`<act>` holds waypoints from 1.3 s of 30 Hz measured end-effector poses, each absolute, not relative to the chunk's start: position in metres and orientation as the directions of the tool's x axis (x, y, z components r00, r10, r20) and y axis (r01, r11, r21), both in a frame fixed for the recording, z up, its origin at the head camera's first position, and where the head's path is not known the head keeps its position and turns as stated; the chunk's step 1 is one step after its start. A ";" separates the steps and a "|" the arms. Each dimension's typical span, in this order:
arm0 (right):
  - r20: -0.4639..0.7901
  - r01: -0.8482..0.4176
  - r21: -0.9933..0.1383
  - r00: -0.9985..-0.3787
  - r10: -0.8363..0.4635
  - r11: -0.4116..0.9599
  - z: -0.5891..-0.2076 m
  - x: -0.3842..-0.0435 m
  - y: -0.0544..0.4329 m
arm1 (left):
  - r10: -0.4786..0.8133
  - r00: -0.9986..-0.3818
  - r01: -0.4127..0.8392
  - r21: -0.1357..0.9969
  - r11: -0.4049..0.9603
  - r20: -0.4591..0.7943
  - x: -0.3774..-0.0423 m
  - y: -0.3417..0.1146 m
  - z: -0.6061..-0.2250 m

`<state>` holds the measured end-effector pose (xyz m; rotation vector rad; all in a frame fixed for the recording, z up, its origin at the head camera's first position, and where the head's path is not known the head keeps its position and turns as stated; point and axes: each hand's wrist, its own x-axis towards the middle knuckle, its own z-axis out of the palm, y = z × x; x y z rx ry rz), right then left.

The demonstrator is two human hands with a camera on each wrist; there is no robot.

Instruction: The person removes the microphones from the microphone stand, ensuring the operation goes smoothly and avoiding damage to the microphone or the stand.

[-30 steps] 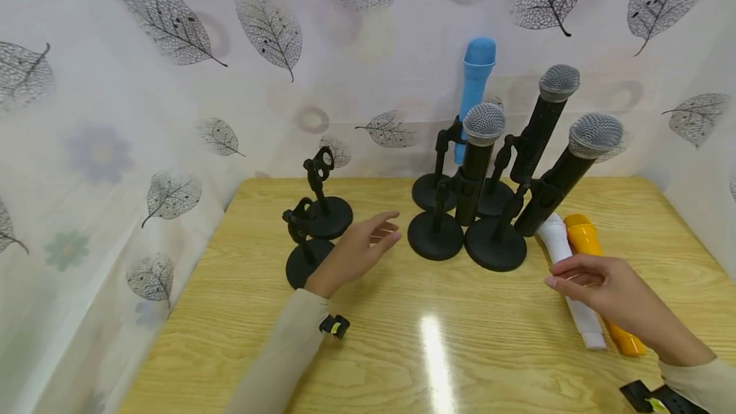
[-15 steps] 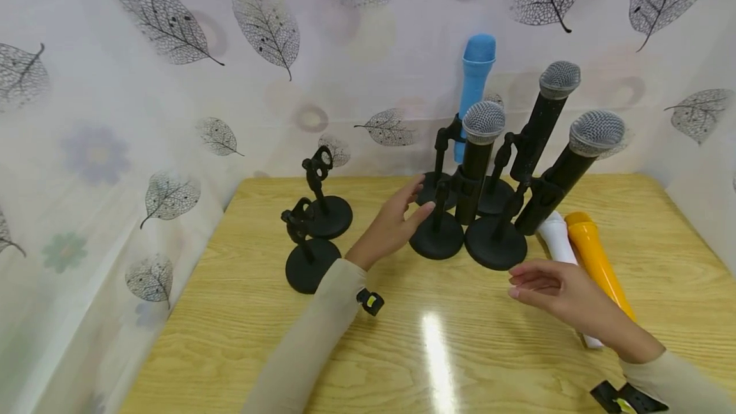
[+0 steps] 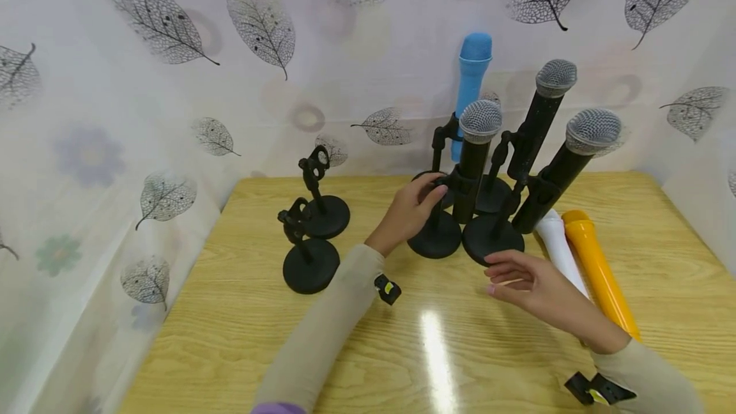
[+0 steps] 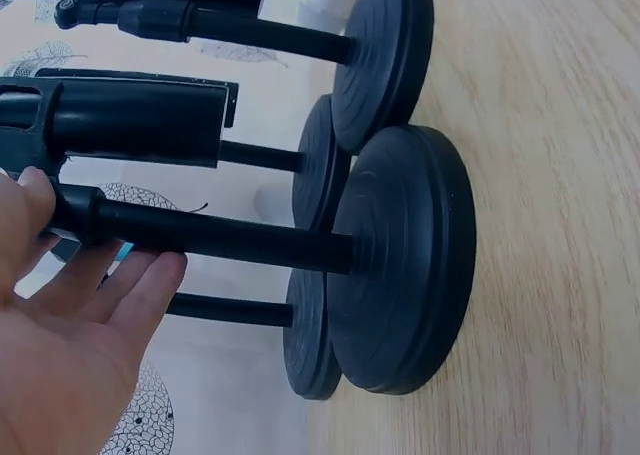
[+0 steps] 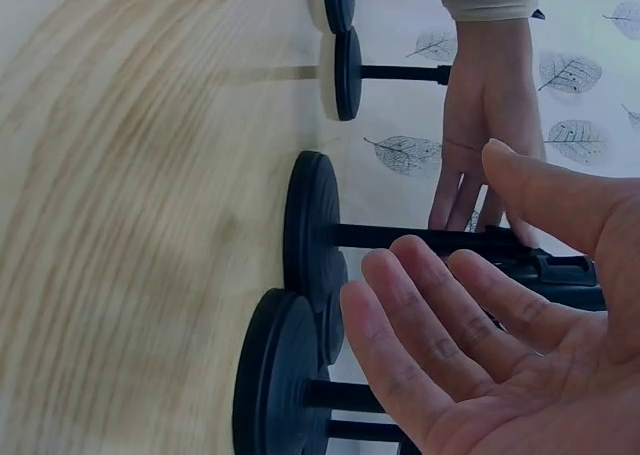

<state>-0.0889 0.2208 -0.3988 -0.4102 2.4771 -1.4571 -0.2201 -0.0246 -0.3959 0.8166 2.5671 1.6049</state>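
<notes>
My left hand (image 3: 404, 214) holds the upright of the front-left black microphone stand (image 3: 435, 239), just below its clip. In the left wrist view the fingers (image 4: 145, 285) pass behind the pole and the thumb lies near the collar. A black microphone with a silver mesh head (image 3: 481, 123) leans in that stand's clip. My right hand (image 3: 543, 289) hovers before the front-right stand (image 3: 493, 240), fingers loosely bent, holding nothing. That stand carries another black microphone (image 3: 592, 133). Behind them, a third black microphone (image 3: 556, 78) and a blue microphone (image 3: 475, 62) sit in stands.
Two microphone stands with bare clips, a front one (image 3: 311, 266) and a rear one (image 3: 325, 216), stand on the left of the wooden table (image 3: 230, 337). A white microphone (image 3: 556, 241) and an orange microphone (image 3: 598, 267) lie at the right. A leaf-patterned cloth (image 3: 172, 94) hangs behind.
My left hand has moved right from beside the bare stands to the front-left loaded stand and taken hold of its upright. My right hand has shifted left, away from the lying microphones.
</notes>
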 end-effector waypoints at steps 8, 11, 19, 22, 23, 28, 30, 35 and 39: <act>-0.050 -0.143 -0.868 -0.927 -0.371 0.475 -0.392 -0.092 0.215 | 0.444 -0.856 0.458 0.789 0.410 0.267 -0.219 -0.027 -0.394; -0.049 -0.147 -0.864 -0.927 -0.371 0.482 -0.389 -0.093 0.213 | 0.459 -0.845 0.478 0.772 0.419 0.274 -0.217 -0.029 -0.393; -0.033 -0.158 -0.849 -0.936 -0.350 0.504 -0.386 -0.095 0.212 | 0.463 -0.845 0.477 0.768 0.428 0.268 -0.211 -0.035 -0.393; -0.026 -0.159 -0.849 -0.939 -0.342 0.504 -0.383 -0.096 0.213 | 0.466 -0.843 0.482 0.764 0.429 0.270 -0.208 -0.037 -0.393; -0.022 -0.164 -0.848 -0.940 -0.341 0.505 -0.383 -0.097 0.213 | 0.468 -0.840 0.487 0.761 0.430 0.273 -0.207 -0.038 -0.393; 0.014 -0.189 -0.830 -0.947 -0.319 0.525 -0.378 -0.098 0.213 | 0.474 -0.834 0.497 0.757 0.424 0.282 -0.202 -0.041 -0.393; 0.032 -0.200 -0.819 -0.952 -0.305 0.538 -0.376 -0.098 0.212 | 0.474 -0.836 0.493 0.759 0.426 0.277 -0.199 -0.042 -0.393; 0.080 -0.227 -0.802 -0.957 -0.278 0.552 -0.371 -0.102 0.209 | 0.477 -0.840 0.482 0.760 0.435 0.259 -0.193 -0.044 -0.393; 0.128 -0.259 -0.796 -0.955 -0.266 0.547 -0.364 -0.106 0.208 | 0.489 -0.829 0.500 0.752 0.429 0.272 -0.189 -0.046 -0.393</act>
